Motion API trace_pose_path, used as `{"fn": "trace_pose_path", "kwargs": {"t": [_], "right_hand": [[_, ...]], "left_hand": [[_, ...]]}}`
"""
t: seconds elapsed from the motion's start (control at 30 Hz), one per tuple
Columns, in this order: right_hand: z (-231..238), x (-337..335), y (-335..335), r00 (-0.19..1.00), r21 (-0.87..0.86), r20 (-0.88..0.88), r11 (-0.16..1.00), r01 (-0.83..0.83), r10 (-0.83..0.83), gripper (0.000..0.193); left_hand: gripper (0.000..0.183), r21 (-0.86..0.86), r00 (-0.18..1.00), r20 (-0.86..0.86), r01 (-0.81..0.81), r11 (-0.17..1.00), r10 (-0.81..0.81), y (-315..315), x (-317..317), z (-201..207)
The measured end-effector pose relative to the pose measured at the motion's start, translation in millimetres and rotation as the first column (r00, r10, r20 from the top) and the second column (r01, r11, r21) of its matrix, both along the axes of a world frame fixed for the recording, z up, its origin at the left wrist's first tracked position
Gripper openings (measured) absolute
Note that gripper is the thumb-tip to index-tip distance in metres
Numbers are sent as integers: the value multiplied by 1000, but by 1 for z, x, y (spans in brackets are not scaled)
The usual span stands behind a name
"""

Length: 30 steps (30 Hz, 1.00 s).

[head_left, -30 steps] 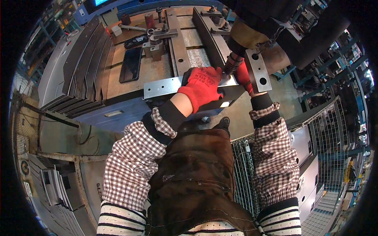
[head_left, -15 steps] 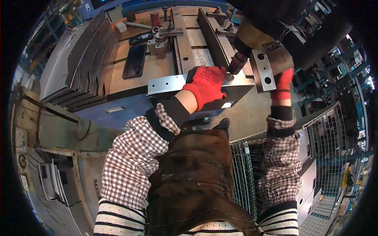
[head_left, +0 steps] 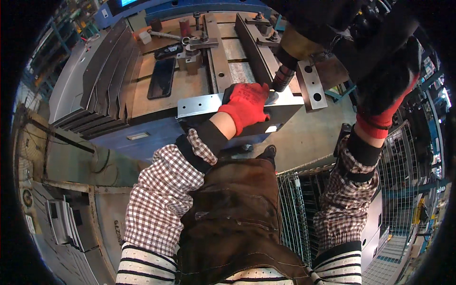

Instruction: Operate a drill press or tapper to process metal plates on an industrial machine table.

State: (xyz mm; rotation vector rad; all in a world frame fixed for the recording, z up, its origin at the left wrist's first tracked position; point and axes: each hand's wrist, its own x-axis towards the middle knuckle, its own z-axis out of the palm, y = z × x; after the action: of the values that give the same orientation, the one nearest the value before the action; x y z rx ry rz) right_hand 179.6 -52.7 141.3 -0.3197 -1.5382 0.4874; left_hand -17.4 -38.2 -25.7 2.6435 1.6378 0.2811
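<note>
My left hand, in a red glove with dark fingers, is closed over a bent sheet-metal piece with small holes, at the front edge of the worktable. Just right of that hand, a drilling machine's dark chuck points down close to the metal's top face, below a yellowish spindle housing. My right hand, in a red and black glove, is raised at the right beside the machine's dark body. Its fingers blend into the dark parts there, so their grip is hidden.
Bent metal sheets stand stacked on the table's left. A phone, a wrench and bolted clamps lie behind the workpiece. A holed steel bar juts out right of the chuck. Wire mesh cage stands at lower right.
My right hand has moved up and to the right, toward the machine's dark body. The left hand stays on the sheet-metal piece. The view has shifted slightly.
</note>
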Motion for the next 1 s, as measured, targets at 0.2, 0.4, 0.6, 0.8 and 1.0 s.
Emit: {"fn": "trace_pose_path", "kwargs": {"t": [0.2, 0.4, 0.6, 0.8, 1.0], "right_hand": [[3, -8, 2, 939, 154, 244, 966, 210, -243, 39], [4, -15, 1, 861, 263, 324, 912, 316, -392, 46], [-3, -3, 10, 869, 278, 275, 899, 339, -412, 46], [-1, -9, 9, 919, 193, 224, 939, 284, -324, 45], [-1, -7, 11, 962, 101, 146, 971, 216, -229, 44]], "left_hand": [[72, -24, 1000, -14, -22, 999, 22, -1, 2, 0], [71, -33, 1000, -7, -20, 999, 20, 0, 2, -1], [71, -38, 1000, 21, 14, 999, -13, 0, -1, 2], [70, 19, 999, 37, 22, 1000, -23, -1, -1, -2], [71, 16, 999, 25, 28, 999, -29, -2, -2, 0]]}}
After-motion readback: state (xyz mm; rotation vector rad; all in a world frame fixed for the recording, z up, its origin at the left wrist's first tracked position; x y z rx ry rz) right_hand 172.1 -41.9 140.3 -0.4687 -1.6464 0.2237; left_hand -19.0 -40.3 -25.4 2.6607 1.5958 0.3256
